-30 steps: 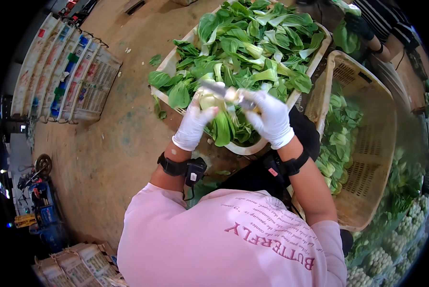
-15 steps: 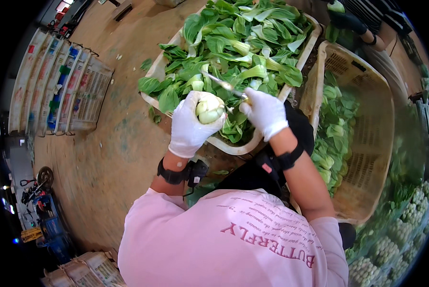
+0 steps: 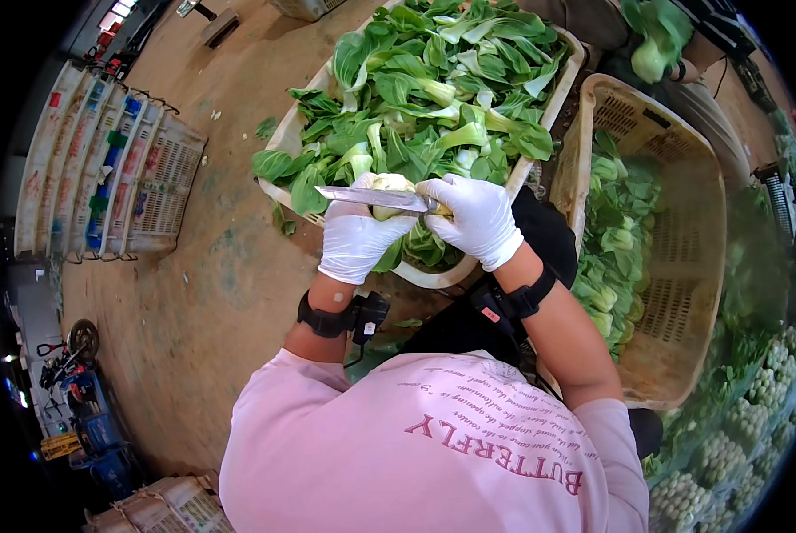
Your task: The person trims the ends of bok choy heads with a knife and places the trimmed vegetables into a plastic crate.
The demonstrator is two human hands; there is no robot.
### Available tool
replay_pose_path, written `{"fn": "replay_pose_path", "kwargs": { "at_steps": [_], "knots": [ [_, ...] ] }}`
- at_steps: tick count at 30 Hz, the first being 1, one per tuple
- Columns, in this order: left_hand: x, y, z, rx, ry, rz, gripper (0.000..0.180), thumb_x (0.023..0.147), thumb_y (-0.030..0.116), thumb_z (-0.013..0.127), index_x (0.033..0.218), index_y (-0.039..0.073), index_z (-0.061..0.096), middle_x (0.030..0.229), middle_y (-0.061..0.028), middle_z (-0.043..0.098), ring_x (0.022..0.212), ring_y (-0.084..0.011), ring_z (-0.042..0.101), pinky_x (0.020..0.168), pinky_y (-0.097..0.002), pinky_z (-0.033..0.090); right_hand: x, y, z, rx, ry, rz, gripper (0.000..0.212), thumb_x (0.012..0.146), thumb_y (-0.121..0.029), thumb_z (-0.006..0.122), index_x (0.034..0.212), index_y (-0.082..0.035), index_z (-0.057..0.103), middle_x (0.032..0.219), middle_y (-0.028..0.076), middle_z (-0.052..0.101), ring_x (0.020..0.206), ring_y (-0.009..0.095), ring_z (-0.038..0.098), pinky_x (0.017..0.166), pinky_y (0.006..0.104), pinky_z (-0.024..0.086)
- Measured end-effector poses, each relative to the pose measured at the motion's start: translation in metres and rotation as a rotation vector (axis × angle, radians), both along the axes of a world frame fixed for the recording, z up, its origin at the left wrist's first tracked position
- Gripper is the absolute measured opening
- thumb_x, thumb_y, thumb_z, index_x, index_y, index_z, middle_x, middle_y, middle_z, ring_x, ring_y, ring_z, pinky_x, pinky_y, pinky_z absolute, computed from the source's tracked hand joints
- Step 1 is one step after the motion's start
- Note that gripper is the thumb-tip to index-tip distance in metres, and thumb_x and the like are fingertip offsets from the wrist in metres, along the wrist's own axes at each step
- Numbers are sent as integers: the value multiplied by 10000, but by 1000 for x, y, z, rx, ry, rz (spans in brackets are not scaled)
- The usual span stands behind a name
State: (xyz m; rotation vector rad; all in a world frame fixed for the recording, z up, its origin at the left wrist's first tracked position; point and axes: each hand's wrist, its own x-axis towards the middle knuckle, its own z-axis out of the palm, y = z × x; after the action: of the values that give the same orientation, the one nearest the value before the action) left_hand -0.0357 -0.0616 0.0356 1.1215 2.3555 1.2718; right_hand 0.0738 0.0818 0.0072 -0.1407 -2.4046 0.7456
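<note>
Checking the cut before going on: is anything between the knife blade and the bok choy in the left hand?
Nothing visible. The knife in the right hand lies right across the bok choy held by the left hand.

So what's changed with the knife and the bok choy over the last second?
The knife in the right hand has swung from pointing up and away to lying level across the bok choy, blade toward the person's left. The left hand still grips the bok choy from below. The crate of greens and the basket stayed put.
</note>
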Motion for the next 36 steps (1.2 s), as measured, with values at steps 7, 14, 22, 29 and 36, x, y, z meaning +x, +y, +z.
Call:
{"fn": "replay_pose_path", "kwargs": {
  "at_steps": [7, 14, 22, 29, 36],
  "knots": [
    [-4, 5, -5, 109, -10, 41, 378, 667, 221, 803, 958, 29, 654, 847, -93, 679, 757, -196, 653, 703, -303, 512, -4, -5, 0, -52, -230, -204, 175, 715, -199, 675, 844, -133, 579, 707, 75, 573, 663, 289, 600, 567, 367, 471],
    [-4, 8, -4, 120, 24, 36, 369, 636, 178, 808, 937, 31, 653, 822, -86, 664, 722, -179, 630, 708, -293, 505, -4, -2, -6, -81, -282, -227, 176, 784, -272, 622, 853, -124, 557, 701, 89, 604, 650, 307, 627, 561, 418, 490],
    [-27, -5, 3, 514, -521, -132, 501, 773, 345, 741, 1114, 12, 586, 1007, -34, 612, 909, -113, 568, 825, -260, 465, -3, 29, -17, -470, -395, -260, 242, 833, -264, 576, 969, -66, 606, 777, 155, 647, 696, 292, 647, 638, 369, 503],
    [-22, -5, -6, 766, -1061, -81, 697, 835, 427, 663, 1350, 34, 405, 1142, -64, 575, 1027, -179, 559, 899, -307, 451, 3, 16, -15, -1239, 30, -36, 162, 877, -173, 619, 960, -34, 604, 696, -5, 589, 572, 50, 524, 517, 190, 411],
    [-27, -14, -35, 813, -1569, -34, 453, 888, 456, 574, 1173, 106, 532, 1028, -73, 590, 832, -193, 573, 562, -244, 448, 5, 22, -15, -1385, 113, 22, 177, 876, -139, 621, 1011, -29, 586, 748, 41, 610, 525, 42, 447, 469, 173, 335]
  ]
}}
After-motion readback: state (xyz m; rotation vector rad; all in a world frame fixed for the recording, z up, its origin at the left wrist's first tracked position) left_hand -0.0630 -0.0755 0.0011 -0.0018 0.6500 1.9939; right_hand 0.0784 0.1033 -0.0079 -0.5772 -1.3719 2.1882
